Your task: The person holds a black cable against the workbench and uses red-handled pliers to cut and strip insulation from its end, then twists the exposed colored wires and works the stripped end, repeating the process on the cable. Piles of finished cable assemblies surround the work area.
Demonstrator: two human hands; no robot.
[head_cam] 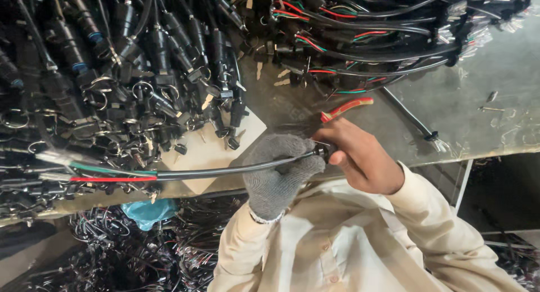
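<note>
The gloved left hand [275, 171] is closed around a black cable [225, 170], fingers wrapped over the sheath near its right end, and the bare right hand [360, 157] pinches that same end, where a small dark fitting [323, 151] sits between the fingertips — so both hands are clamped on the one cable, almost touching each other. From the grip the cable runs out to the left, nearly level and sagging a little, its long axis across the view; the far end splits into red, green and pale wires [107, 174] well away from either hand, the left hand being the nearer. The sheath is thin, smooth and glossy. It hangs just over the bench edge [495, 148] and a pale card [214, 151]. Behind lie heaps of similar black harnesses [112, 73] with keys and rings, and red-handled pliers [349, 107] rest just beyond the right hand.
</note>
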